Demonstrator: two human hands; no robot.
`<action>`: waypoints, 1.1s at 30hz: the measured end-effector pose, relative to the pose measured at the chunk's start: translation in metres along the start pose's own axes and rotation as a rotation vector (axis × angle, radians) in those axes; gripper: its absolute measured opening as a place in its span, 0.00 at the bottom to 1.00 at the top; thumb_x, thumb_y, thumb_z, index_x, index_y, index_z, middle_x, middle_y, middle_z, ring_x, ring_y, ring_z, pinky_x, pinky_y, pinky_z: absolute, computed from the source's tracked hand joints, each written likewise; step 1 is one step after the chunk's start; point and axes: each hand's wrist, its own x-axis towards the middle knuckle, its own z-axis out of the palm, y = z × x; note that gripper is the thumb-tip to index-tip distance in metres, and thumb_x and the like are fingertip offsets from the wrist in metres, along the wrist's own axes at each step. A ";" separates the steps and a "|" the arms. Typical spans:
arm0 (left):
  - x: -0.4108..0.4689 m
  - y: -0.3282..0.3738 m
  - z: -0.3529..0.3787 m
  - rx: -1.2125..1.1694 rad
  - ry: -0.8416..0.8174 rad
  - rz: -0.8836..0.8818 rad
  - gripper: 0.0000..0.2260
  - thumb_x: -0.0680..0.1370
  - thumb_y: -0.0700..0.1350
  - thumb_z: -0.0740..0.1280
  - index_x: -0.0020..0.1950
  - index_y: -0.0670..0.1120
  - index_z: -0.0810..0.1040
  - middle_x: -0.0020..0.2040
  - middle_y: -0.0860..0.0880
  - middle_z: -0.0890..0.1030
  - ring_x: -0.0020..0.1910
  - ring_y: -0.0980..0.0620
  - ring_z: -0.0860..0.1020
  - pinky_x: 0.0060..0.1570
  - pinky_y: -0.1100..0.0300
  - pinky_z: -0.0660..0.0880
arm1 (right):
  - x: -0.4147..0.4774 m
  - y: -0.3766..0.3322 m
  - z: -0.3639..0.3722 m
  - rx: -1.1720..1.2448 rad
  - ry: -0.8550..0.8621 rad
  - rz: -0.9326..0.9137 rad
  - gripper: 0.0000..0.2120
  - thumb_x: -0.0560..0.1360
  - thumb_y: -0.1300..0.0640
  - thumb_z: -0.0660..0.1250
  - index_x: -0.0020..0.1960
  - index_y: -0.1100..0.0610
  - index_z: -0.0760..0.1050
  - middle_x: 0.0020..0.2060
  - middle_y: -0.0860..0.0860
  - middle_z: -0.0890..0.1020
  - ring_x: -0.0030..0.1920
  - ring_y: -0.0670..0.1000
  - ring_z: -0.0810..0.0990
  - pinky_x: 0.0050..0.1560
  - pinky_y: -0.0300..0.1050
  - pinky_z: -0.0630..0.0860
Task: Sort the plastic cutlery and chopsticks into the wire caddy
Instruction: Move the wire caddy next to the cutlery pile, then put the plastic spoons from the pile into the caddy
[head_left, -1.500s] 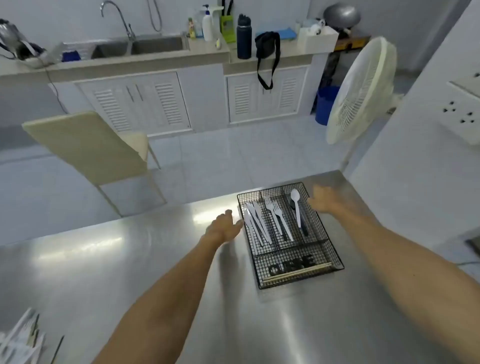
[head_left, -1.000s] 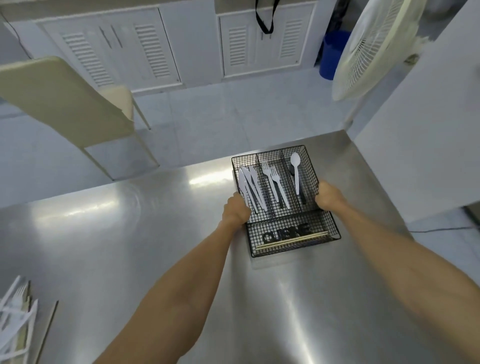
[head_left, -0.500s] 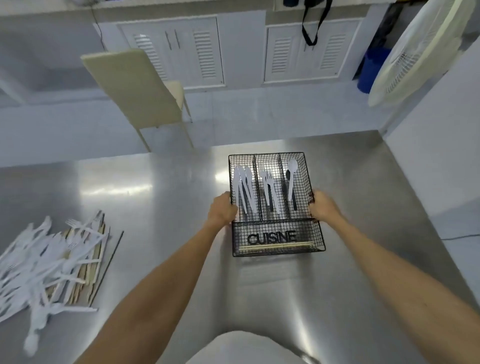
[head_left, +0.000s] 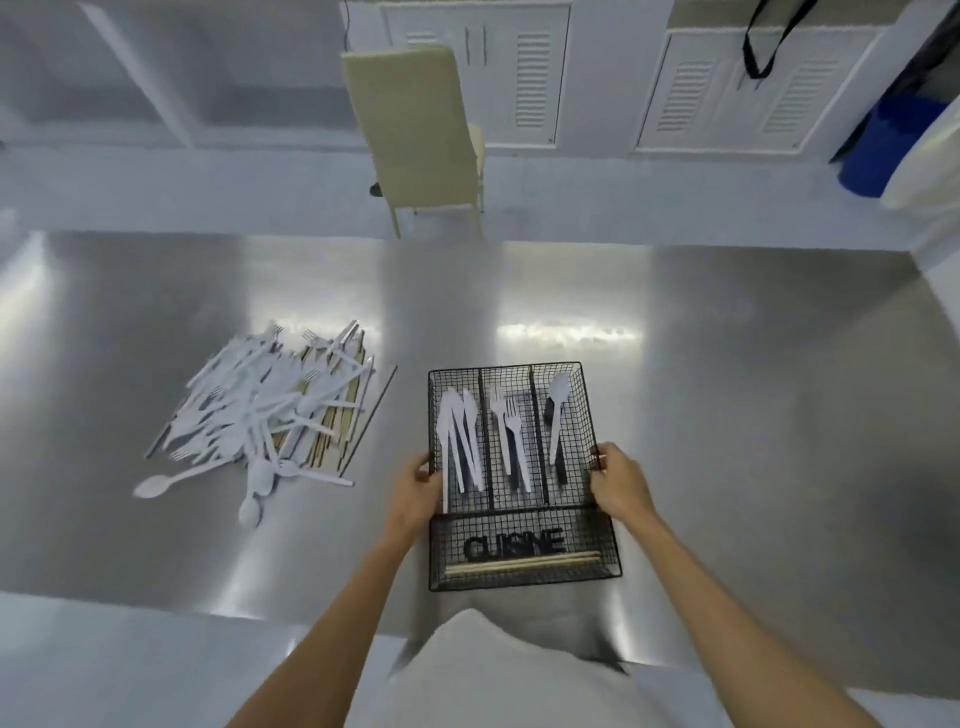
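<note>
A black wire caddy (head_left: 600, 540) lettered "CUISINE" sits on the steel table in front of me. My left hand (head_left: 415, 491) grips its left rim and my right hand (head_left: 618, 483) grips its right rim. White knives (head_left: 460, 441) lie in the left slot, forks (head_left: 509, 431) in the middle slot, and a white spoon (head_left: 557, 402) over a black one in the right slot. Wooden chopsticks (head_left: 519, 564) lie across the near compartment. To the left, a loose pile of white plastic cutlery and chopsticks (head_left: 265, 410) is spread on the table.
The steel table (head_left: 753, 415) runs wide to the right of the caddy and ends at a wall on the far right. A beige chair (head_left: 415, 130) stands beyond the far edge. White cabinets, a blue bin (head_left: 883, 150) and a fan are further back.
Both hands reached the caddy, took hold of its side rims and drew it toward me and leftward. My view has dropped and swung left, bringing the cutlery pile into sight.
</note>
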 end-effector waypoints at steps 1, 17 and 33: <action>-0.002 -0.013 -0.011 -0.024 0.007 -0.016 0.15 0.81 0.41 0.63 0.69 0.45 0.71 0.50 0.43 0.81 0.40 0.57 0.79 0.30 0.72 0.73 | -0.010 -0.008 0.013 -0.002 0.002 0.012 0.17 0.76 0.65 0.60 0.63 0.56 0.72 0.53 0.55 0.82 0.51 0.58 0.81 0.53 0.58 0.80; 0.062 -0.076 -0.110 0.090 -0.173 0.146 0.14 0.81 0.45 0.63 0.66 0.50 0.78 0.48 0.53 0.84 0.43 0.56 0.82 0.45 0.60 0.80 | -0.060 -0.075 0.109 -0.063 0.220 0.239 0.16 0.79 0.63 0.60 0.66 0.54 0.71 0.54 0.55 0.82 0.52 0.59 0.81 0.52 0.57 0.80; 0.089 -0.077 -0.165 0.159 -0.242 0.172 0.21 0.79 0.51 0.67 0.70 0.45 0.73 0.54 0.48 0.79 0.53 0.51 0.78 0.58 0.55 0.75 | -0.067 -0.119 0.118 -0.202 0.381 0.224 0.24 0.78 0.56 0.67 0.70 0.60 0.66 0.63 0.61 0.74 0.62 0.62 0.74 0.62 0.60 0.74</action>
